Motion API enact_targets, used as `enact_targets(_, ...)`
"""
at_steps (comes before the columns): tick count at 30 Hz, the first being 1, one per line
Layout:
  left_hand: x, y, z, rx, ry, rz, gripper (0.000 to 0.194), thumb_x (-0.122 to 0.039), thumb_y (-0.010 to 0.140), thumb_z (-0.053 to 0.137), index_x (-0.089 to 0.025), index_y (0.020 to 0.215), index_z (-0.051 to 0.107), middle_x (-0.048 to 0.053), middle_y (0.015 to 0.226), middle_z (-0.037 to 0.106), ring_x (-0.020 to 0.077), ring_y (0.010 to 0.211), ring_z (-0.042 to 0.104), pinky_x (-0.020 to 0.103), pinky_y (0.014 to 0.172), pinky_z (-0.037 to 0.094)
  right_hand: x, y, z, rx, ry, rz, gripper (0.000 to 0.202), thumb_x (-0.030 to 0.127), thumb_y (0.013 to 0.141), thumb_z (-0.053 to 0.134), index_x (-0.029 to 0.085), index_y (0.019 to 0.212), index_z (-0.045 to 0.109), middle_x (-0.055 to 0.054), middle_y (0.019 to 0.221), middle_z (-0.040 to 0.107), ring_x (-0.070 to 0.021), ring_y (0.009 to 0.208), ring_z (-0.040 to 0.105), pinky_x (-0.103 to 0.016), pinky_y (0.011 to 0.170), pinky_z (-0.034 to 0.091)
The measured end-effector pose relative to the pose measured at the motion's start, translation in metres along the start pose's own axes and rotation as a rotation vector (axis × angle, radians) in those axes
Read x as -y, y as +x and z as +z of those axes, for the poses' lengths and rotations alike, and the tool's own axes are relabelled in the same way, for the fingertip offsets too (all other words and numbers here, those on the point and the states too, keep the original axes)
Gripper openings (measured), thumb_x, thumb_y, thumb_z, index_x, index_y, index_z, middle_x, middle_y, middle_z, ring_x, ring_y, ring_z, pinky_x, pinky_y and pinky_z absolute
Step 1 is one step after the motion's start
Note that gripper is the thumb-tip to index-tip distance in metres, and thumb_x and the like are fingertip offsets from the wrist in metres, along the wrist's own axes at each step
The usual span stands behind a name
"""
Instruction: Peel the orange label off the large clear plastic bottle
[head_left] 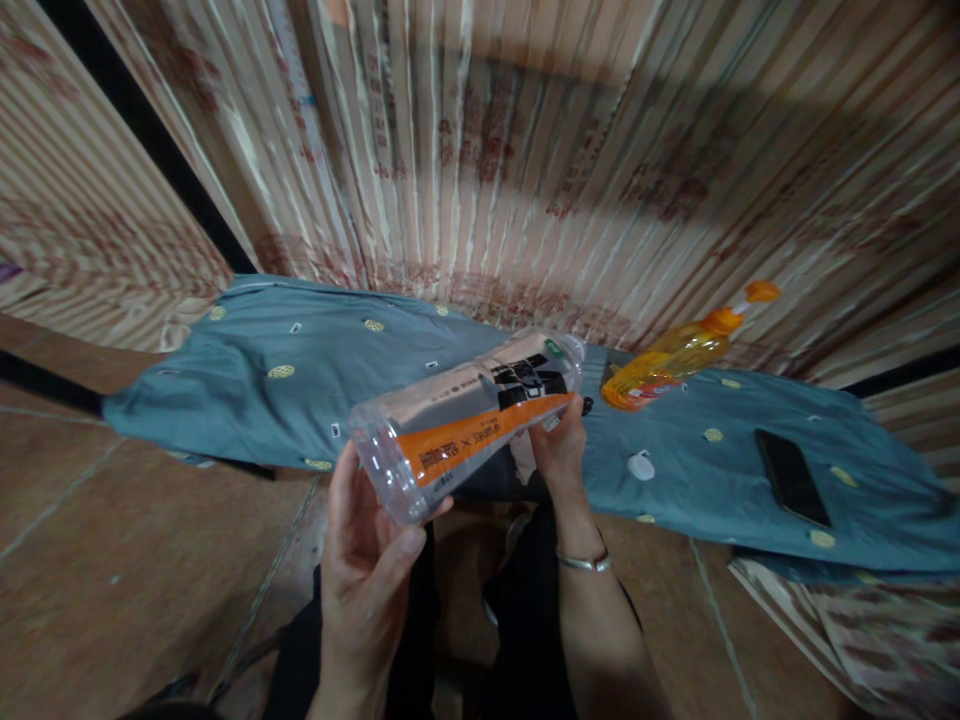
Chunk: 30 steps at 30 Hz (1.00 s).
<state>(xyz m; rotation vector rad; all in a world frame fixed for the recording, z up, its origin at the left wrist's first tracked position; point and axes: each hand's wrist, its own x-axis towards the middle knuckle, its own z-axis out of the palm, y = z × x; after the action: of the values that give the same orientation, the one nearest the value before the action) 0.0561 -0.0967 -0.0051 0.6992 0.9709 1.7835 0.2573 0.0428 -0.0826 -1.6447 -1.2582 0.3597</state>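
Observation:
A clear plastic bottle (469, 415) with an orange, grey and black label lies slanted in the air, held between both hands above the table's near edge. My left hand (367, 560) is closed round its lower-left end, fingers beneath and thumb at the near side. My right hand (561, 450), with a silver bracelet at the wrist, grips the bottle near its right end; the far fingers are hidden behind it. Just right of that hand, a white round disc (641, 466) lies on the cloth. Beyond it a yellow-orange pump bottle (667, 362) leans to the right.
A blue-green cloth (247, 350) with small yellow prints covers the narrow table. A black phone (792, 478) lies on its right part. Striped, flowered curtains (510, 170) hang right behind the table. Dark metal poles (150, 130) stand at the sides, and brown tiled floor (172, 540) shows below.

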Motion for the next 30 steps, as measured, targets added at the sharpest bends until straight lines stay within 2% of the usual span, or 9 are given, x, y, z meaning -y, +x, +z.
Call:
enact_targets(8, 0.0006, -0.0001, 0.0000, 0.003, -0.002, -0.002, 0.076, -0.028, 0.072, 0.088, -0.037, 0.142, 0.058, 0.008, 0.153, 0.054, 0.0335, 0.124, 0.064, 0.033, 0.081, 0.067, 0.0007, -0.0002, -0.0012, 0.003, -0.031, -0.023, 0.052, 0.051, 0.074, 0.066, 0.020, 0.113, 0.053, -0.011, 0.098, 0.072, -0.0310, 0.090, 0.071, -0.041, 0.075, 0.056)
enact_targets(12, 0.0023, 0.0005, -0.0009, 0.004, -0.006, 0.010, 0.076, -0.027, 0.071, 0.088, -0.037, 0.141, 0.059, 0.008, 0.144, 0.061, 0.0318, 0.121, 0.066, 0.031, 0.079, 0.067, -0.0017, 0.0000, 0.0002, -0.001, -0.040, -0.025, 0.052, 0.051, 0.074, 0.066, 0.020, 0.113, 0.052, -0.011, 0.097, 0.073, -0.0312, 0.090, 0.071, -0.041, 0.075, 0.056)
enact_targets(21, 0.0006, -0.0015, -0.0006, 0.006, 0.010, 0.005, 0.074, -0.028, 0.074, 0.087, -0.039, 0.141, 0.059, 0.007, 0.150, 0.057, 0.0318, 0.123, 0.065, 0.033, 0.082, 0.066, -0.0035, -0.0005, 0.0009, -0.013, -0.059, -0.059, 0.051, 0.048, 0.077, 0.065, 0.019, 0.117, 0.052, -0.012, 0.098, 0.073, -0.0318, 0.089, 0.071, -0.041, 0.073, 0.056)
enact_targets(27, 0.0006, -0.0017, -0.0018, 0.019, 0.010, 0.026, 0.074, -0.027, 0.074, 0.086, -0.037, 0.142, 0.058, 0.008, 0.142, 0.062, 0.0311, 0.119, 0.067, 0.033, 0.080, 0.066, -0.0023, -0.0003, -0.0003, 0.007, -0.048, -0.043, 0.051, 0.048, 0.076, 0.064, 0.020, 0.116, 0.051, -0.011, 0.099, 0.073, -0.0319, 0.091, 0.071, -0.040, 0.073, 0.055)
enact_targets(30, 0.0006, -0.0011, -0.0011, 0.016, -0.001, 0.026, 0.073, -0.026, 0.074, 0.086, -0.037, 0.141, 0.059, 0.008, 0.145, 0.061, 0.0317, 0.120, 0.067, 0.033, 0.080, 0.066, -0.0015, -0.0004, -0.0004, 0.008, -0.036, -0.036, 0.050, 0.049, 0.076, 0.064, 0.021, 0.115, 0.051, -0.012, 0.100, 0.073, -0.0319, 0.092, 0.071, -0.040, 0.074, 0.056)
